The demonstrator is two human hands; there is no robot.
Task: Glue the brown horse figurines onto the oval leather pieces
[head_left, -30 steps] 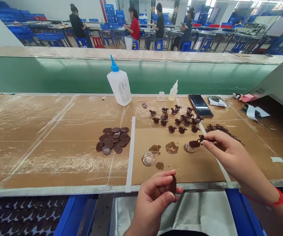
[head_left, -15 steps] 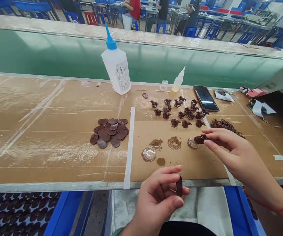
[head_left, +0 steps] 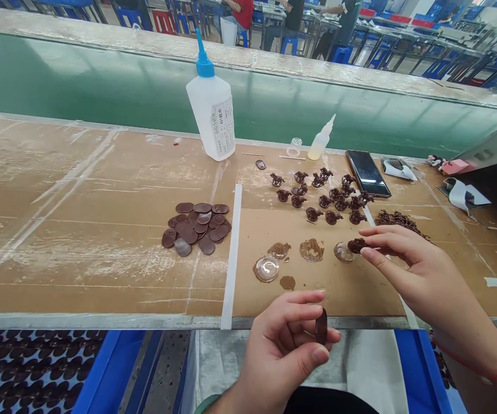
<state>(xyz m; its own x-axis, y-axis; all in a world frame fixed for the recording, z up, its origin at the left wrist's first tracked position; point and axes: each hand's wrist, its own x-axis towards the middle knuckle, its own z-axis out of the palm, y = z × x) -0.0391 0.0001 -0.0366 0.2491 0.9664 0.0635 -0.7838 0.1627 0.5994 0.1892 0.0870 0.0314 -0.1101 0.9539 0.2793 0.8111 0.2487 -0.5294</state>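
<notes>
My left hand (head_left: pixel 289 345) is closed on a dark brown oval disc (head_left: pixel 321 326), held on edge at the table's front rim. Between thumb and fingertips, my right hand (head_left: pixel 408 264) pinches a small dark brown moulded figure (head_left: pixel 355 246). That figure is over or touching the right edge of a small clear round dish (head_left: pixel 343 252); contact is unclear. A second clear dish (head_left: pixel 266 268) lies to the left among wet-looking stains. Several assembled dark figures on discs (head_left: pixel 324 201) stand farther back. A pile of oval discs (head_left: pixel 197 227) lies left of the white tape strip (head_left: pixel 232 259).
A large white bottle with blue nozzle (head_left: pixel 214 115) and a small dropper bottle (head_left: pixel 321 140) stand at the back. A phone (head_left: pixel 368 173) and a heap of small dark pieces (head_left: pixel 399 221) are on the right. Blue trays (head_left: pixel 102 374) sit below the table edge.
The view has shifted slightly, moving the scene a little right in the picture. Both hands keep their grips, and the figure stays by the right-hand clear dish.
</notes>
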